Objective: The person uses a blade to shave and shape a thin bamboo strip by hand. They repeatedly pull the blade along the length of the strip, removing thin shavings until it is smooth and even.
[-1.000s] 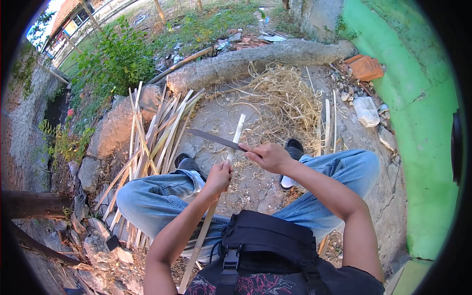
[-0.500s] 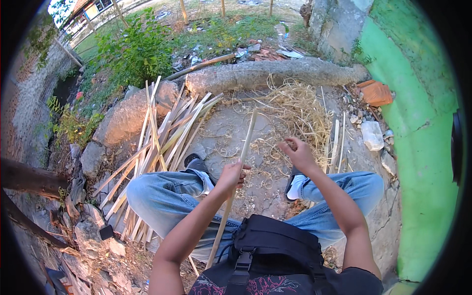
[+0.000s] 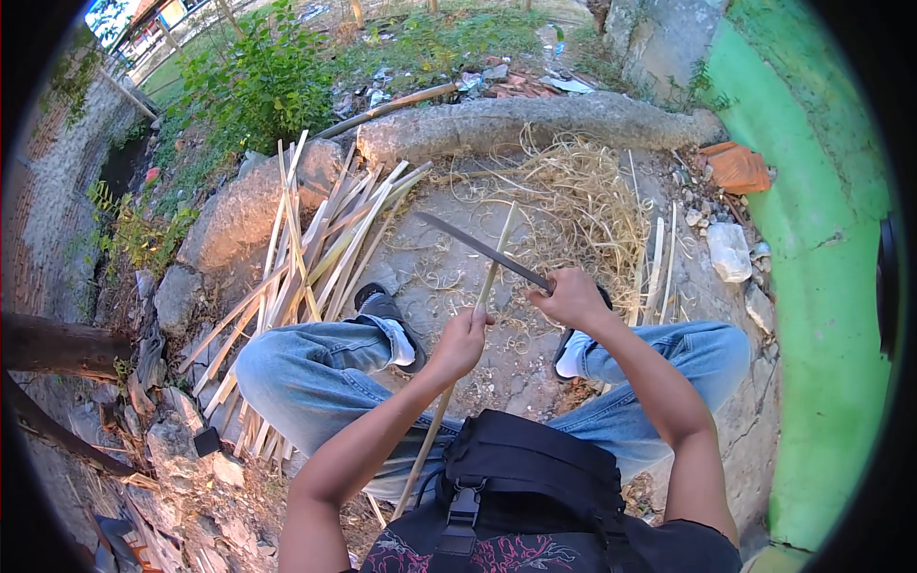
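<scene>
My left hand [image 3: 461,344] is closed around a long, pale strip of split bamboo or wood [image 3: 437,425]. The strip slants from my lap up past my knees, its far end free above the fist. In my right hand [image 3: 573,300] I grip the handle of a long, dark-bladed knife [image 3: 466,238]. Its blade points up and to the left and crosses the strip just beyond my left hand; I cannot tell whether they touch. The knife's handle is mostly hidden by my fingers.
Many similar strips [image 3: 330,253] lie heaped left of my feet. Thin curled shavings [image 3: 592,201] pile up ahead on the right, near a few loose strips [image 3: 654,258]. A rough stone kerb [image 3: 535,127] runs across, with a green wall [image 3: 817,315] on the right. A black bag [image 3: 535,460] rests at my waist.
The knife blade, not discernible earlier, now shows across the strip. The strip's far end has shifted slightly right, and my left hand has moved a little.
</scene>
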Tool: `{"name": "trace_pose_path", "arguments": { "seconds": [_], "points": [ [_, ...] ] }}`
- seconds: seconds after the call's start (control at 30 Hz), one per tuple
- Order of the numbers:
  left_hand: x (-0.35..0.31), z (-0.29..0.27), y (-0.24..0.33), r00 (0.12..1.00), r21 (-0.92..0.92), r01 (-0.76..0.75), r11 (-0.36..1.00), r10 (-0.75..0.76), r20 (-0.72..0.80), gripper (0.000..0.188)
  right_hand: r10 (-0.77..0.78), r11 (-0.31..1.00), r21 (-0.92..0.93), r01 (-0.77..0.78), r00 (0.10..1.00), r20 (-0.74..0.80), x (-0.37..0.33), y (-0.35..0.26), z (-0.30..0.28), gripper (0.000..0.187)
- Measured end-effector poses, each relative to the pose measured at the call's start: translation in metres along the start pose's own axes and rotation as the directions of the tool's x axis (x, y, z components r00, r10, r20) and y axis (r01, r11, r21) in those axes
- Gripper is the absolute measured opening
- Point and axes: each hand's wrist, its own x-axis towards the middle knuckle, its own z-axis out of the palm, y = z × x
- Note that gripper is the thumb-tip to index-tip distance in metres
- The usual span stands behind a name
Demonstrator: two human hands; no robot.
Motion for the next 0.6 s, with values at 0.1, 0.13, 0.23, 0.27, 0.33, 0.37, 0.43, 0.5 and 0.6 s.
{"name": "trace_pose_path", "arguments": {
  "seconds": [0.1, 0.13, 0.23, 0.27, 0.33, 0.37, 0.43, 0.5, 0.6],
  "points": [
    [-0.001, -0.003, 0.01, 0.999, 0.07, 0.037, 0.997, -0.036, -0.017, 0.045, -0.072, 0.996, -0.048, 0.077, 0.993, 0.096, -0.008, -0.007, 0.005, 0.034],
    [-0.003, -0.002, 0.016, 0.998, 0.145, 0.026, 0.989, -0.018, -0.052, 0.043, -0.131, 0.989, -0.05, 0.138, 0.983, 0.126, -0.012, -0.008, 0.011, 0.032],
    [-0.01, -0.004, 0.027, 0.998, 0.228, 0.031, 0.973, -0.018, -0.061, 0.039, -0.187, 0.974, -0.104, 0.2, 0.975, 0.121, -0.016, -0.004, 0.031, 0.027],
    [-0.012, -0.004, 0.03, 0.999, 0.237, 0.04, 0.971, -0.032, -0.037, 0.037, -0.204, 0.971, -0.1, 0.216, 0.972, 0.118, -0.017, -0.003, 0.034, 0.026],
    [-0.016, -0.005, 0.032, 0.999, 0.241, 0.026, 0.97, -0.015, -0.047, 0.035, -0.219, 0.973, -0.051, 0.225, 0.969, 0.112, -0.017, -0.002, 0.038, 0.024],
    [-0.017, -0.005, 0.034, 0.998, 0.243, 0.008, 0.97, 0.006, -0.058, 0.034, -0.234, 0.972, -0.006, 0.236, 0.967, 0.102, -0.017, -0.002, 0.039, 0.022],
    [-0.019, -0.005, 0.042, 0.999, 0.269, -0.005, 0.963, 0.014, -0.033, 0.033, -0.229, 0.973, 0.001, 0.23, 0.972, 0.043, -0.012, 0.007, 0.04, 0.02],
    [-0.018, -0.003, 0.044, 1.0, 0.293, -0.022, 0.956, 0.026, -0.01, 0.032, -0.238, 0.971, -0.017, 0.237, 0.971, -0.02, -0.003, 0.014, 0.047, 0.017],
    [-0.015, -0.002, 0.044, 0.998, 0.299, -0.025, 0.954, 0.042, -0.051, 0.033, -0.184, 0.983, -0.041, 0.18, 0.976, -0.114, 0.01, 0.027, 0.041, 0.018]
  ]
}}
